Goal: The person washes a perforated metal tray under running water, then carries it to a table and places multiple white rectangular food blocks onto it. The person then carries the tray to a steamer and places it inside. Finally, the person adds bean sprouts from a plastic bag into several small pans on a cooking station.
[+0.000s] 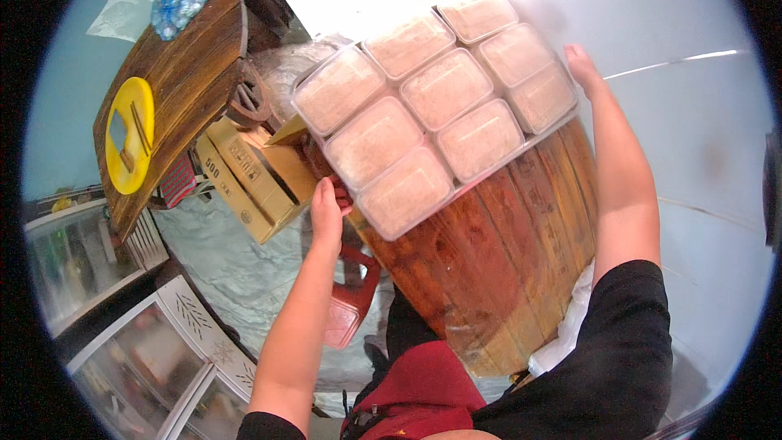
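Note:
A broad tray (471,186) of clear lidded plastic containers (447,89) sits before me, over a varnished wooden tabletop (489,256). Pale pinkish, grainy-looking contents fill the containers, which are packed in rows and in places look stacked. Only a thin pink strip of the tray's near edge shows. My left hand (328,211) grips the tray at its near left side, fingers curled in towards it. At the far right side my right hand (581,66) is against the tray, its fingers mostly hidden. Whether the tray rests on the tabletop or is raised, I cannot tell.
Left of me stand an open cardboard box (250,180), a red plastic stool (348,311) and another wooden table (195,55) bearing a yellow board (142,156) and a blue plastic bag (183,0). Glass-topped freezers (146,354) line the lower left. A pale wall (690,134) rises close on my right.

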Demonstrator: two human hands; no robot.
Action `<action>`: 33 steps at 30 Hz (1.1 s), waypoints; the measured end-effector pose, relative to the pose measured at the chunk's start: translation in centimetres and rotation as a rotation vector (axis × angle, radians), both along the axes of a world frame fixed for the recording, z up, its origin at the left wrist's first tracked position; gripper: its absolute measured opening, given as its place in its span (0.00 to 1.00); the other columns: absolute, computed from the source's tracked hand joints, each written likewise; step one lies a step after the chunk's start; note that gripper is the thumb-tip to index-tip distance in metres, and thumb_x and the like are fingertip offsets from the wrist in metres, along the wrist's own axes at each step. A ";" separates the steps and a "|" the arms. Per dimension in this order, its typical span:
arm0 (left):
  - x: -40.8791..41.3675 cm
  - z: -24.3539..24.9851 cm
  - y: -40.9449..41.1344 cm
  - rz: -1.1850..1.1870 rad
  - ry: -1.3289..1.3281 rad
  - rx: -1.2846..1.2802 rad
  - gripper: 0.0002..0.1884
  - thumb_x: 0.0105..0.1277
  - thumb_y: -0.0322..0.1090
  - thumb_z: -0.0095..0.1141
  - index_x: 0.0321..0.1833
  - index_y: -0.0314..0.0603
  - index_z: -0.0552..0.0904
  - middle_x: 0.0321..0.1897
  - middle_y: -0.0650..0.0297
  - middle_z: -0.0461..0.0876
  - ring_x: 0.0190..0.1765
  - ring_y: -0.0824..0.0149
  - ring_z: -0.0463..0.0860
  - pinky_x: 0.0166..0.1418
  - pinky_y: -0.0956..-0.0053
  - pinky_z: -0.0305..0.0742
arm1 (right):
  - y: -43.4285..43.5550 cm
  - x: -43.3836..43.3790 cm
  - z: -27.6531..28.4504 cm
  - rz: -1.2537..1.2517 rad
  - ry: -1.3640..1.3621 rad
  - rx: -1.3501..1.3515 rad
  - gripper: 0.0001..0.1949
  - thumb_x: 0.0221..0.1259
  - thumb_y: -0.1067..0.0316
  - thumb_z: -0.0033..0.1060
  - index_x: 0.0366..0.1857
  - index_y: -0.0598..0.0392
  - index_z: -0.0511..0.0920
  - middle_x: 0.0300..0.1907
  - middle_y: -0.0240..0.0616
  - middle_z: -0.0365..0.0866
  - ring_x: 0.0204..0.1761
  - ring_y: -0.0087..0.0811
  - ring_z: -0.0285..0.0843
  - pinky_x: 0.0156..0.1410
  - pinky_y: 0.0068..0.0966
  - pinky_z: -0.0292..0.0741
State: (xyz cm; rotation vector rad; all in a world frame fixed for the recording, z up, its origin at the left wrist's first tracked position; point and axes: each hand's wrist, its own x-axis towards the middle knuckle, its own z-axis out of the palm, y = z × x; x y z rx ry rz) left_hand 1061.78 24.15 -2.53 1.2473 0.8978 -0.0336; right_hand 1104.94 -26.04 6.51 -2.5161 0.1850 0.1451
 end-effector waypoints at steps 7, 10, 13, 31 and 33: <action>7.1 0.6 -1.8 0.397 -0.157 -0.149 0.25 0.90 0.50 0.43 0.74 0.35 0.75 0.68 0.55 0.81 0.67 0.60 0.81 0.72 0.65 0.75 | 1.3 5.2 -2.2 -0.010 0.338 0.383 0.22 0.88 0.47 0.43 0.69 0.48 0.79 0.64 0.37 0.84 0.64 0.33 0.80 0.69 0.40 0.77; 8.5 1.0 -2.7 0.532 -0.244 -0.221 0.22 0.89 0.48 0.43 0.70 0.37 0.76 0.64 0.56 0.82 0.65 0.62 0.82 0.70 0.65 0.76 | 1.6 4.9 -3.0 -0.050 0.233 0.373 0.17 0.89 0.51 0.44 0.62 0.48 0.80 0.52 0.31 0.84 0.53 0.28 0.78 0.59 0.35 0.78; 8.6 2.1 -2.9 0.513 -0.228 -0.166 0.16 0.88 0.45 0.44 0.61 0.40 0.78 0.56 0.60 0.84 0.59 0.64 0.83 0.65 0.66 0.77 | 1.5 3.9 -2.4 0.017 0.309 0.345 0.20 0.91 0.51 0.40 0.71 0.49 0.75 0.65 0.35 0.82 0.65 0.32 0.79 0.69 0.36 0.78; -27.6 18.0 -1.4 0.865 -0.248 -0.234 0.15 0.85 0.38 0.49 0.65 0.41 0.80 0.59 0.65 0.85 0.62 0.68 0.81 0.69 0.71 0.75 | 13.5 -21.3 17.0 0.303 0.200 0.517 0.16 0.91 0.55 0.47 0.57 0.55 0.81 0.50 0.28 0.80 0.53 0.23 0.74 0.63 0.25 0.74; -31.7 19.7 -2.1 0.951 -0.182 -0.220 0.21 0.85 0.37 0.48 0.74 0.39 0.77 0.64 0.62 0.84 0.66 0.66 0.80 0.72 0.72 0.72 | 13.5 -20.8 17.6 0.557 0.265 0.470 0.16 0.90 0.56 0.48 0.64 0.53 0.82 0.56 0.30 0.83 0.57 0.25 0.76 0.66 0.27 0.75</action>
